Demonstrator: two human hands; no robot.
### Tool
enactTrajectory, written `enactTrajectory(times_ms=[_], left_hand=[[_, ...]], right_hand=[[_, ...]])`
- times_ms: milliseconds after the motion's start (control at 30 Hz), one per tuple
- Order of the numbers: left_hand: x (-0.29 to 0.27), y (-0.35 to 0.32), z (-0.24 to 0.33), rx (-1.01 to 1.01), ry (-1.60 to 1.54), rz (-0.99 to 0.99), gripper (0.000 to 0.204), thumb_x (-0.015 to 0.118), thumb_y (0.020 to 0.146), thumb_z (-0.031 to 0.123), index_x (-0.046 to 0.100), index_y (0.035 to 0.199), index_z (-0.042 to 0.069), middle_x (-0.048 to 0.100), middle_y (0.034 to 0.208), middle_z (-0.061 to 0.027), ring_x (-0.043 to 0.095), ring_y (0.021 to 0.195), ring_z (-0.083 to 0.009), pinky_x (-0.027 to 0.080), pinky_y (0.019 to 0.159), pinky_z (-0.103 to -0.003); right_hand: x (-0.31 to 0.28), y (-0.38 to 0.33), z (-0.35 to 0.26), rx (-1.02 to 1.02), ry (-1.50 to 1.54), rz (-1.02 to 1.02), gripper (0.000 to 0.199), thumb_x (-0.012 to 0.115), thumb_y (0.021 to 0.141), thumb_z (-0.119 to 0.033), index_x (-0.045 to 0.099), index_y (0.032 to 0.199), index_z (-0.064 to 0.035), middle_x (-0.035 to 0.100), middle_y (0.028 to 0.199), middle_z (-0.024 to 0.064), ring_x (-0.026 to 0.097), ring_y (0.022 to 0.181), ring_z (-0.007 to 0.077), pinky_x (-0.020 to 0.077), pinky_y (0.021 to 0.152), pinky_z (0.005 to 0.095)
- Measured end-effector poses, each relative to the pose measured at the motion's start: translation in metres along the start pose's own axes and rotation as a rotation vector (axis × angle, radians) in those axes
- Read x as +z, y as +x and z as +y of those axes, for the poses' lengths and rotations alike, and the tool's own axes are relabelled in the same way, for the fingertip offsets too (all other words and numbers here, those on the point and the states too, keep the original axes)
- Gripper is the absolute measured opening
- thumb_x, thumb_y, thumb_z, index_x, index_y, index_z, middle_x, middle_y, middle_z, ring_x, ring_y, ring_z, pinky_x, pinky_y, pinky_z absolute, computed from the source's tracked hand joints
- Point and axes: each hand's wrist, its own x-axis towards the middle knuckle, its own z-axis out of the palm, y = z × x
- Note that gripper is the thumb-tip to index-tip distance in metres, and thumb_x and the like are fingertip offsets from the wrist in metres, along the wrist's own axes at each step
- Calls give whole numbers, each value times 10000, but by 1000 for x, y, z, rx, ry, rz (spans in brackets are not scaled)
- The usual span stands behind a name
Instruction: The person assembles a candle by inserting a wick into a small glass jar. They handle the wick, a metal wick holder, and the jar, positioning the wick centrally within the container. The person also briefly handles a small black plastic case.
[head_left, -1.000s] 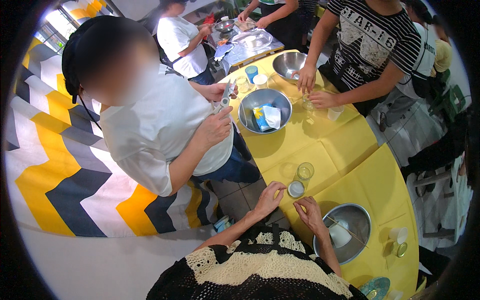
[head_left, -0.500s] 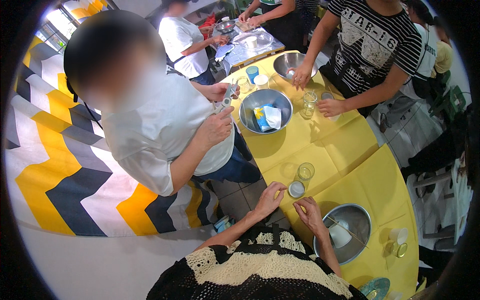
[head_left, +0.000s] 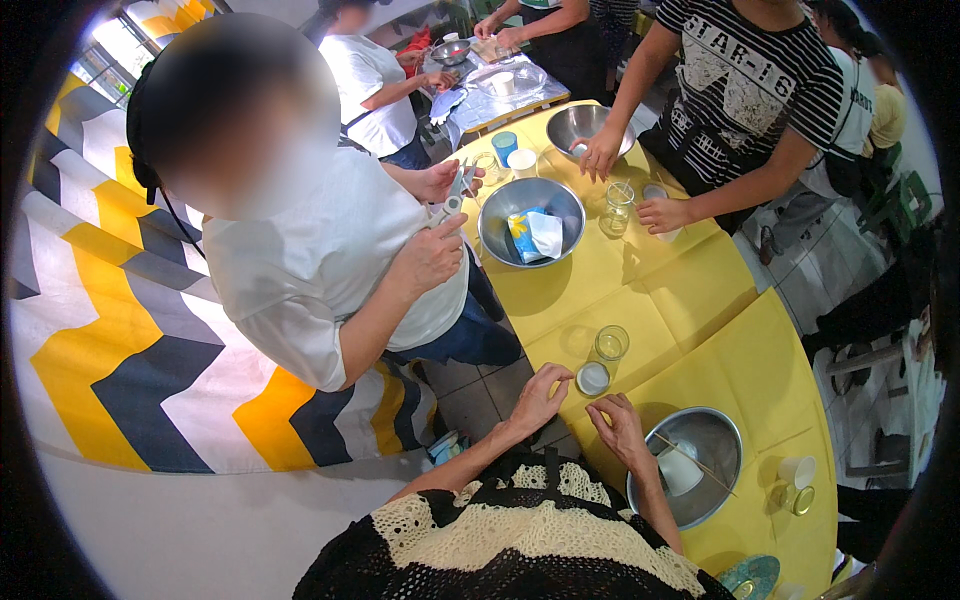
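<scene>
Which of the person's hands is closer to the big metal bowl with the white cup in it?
Right. The right hand rests just beside the metal bowl; the left hand lies farther off, past the small jar.

Open yellow tabletop [head_left: 690,300] lies between the far steel bowl [head_left: 531,221] and the two small glass jars [head_left: 603,360]. The near steel bowl [head_left: 697,478] blocks the right; a co-worker's forearm [head_left: 385,305] crowds the left edge.
</scene>
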Motion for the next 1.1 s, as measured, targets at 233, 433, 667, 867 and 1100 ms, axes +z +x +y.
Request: enactTrajectory(times_ms=[233, 433, 667, 867, 1100], left_hand=[[-1, 2, 3, 27, 10, 12, 154, 559, 855, 19, 596, 1002, -9, 586, 957, -149, 604, 918, -290, 477, 808, -353], [0, 1, 0, 2, -5, -2, 164, 546, 869, 64, 601, 1001, -16, 598, 977, -134, 596, 944, -268, 470, 832, -343], [4, 0, 1, 1, -4, -6, 164, 548, 870, 62, 602, 1003, -18, 600, 984, -141, 596, 950, -272, 471, 834, -345], [5, -1, 0, 25, 6, -6, 163, 546, 869, 55, 601, 1003, -20, 598, 982, -145, 598, 949, -278, 473, 830, -348], [5, 1, 1, 9, 0, -16, 161, 548, 867, 53, 601, 999, -21, 600, 979, -148, 598, 948, -286, 471, 831, -350]], right_hand=[[1, 1, 3, -5, -10, -2, 104, 640, 831, -106, 626, 841, -3, 617, 829, 154, 541, 769, 352, 431, 694, 431], [2, -1, 3, 20, -7, -11, 104, 641, 832, -108, 629, 842, -6, 614, 826, 152, 543, 785, 350, 434, 708, 428], [3, -2, 6, 13, -16, -8, 111, 643, 833, -113, 635, 848, -4, 618, 831, 150, 545, 794, 345, 437, 713, 428], [2, -1, 4, 2, -29, -19, 123, 639, 839, -126, 635, 849, -3, 616, 830, 150, 546, 793, 343, 436, 716, 428], [3, 1, 7, 0, -32, -33, 121, 644, 834, -122, 640, 843, -1, 619, 820, 154, 550, 792, 339, 437, 718, 422]])
